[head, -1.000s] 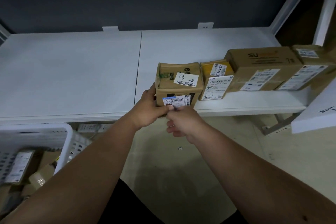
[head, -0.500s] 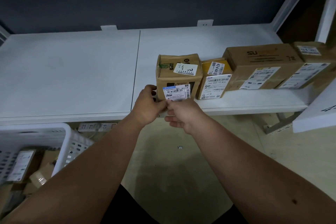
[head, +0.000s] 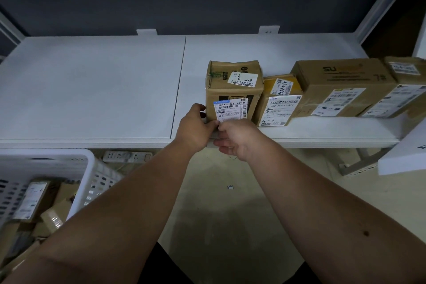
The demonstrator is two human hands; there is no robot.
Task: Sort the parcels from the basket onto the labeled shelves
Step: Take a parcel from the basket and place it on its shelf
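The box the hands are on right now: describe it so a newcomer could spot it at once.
Start at the white shelf, where a row of cardboard parcels runs in from its right end. The upright box is the leftmost in that row, touching the yellow-topped parcel. It stands tallest, has a blue-edged label on its front, and both hands, left and right, are at its base.

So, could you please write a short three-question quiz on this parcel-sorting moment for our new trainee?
1. True or false: the upright box stands at the left end of the parcel row on the shelf.
2. What handwritten code marks the yellow-topped parcel beside it? A) 4-3 B) 2-1 C) 7-5
3. Which hand touches the upright box's left edge?

Key: 1 true. 2 A. 3 The left hand; the right hand is at its lower front.
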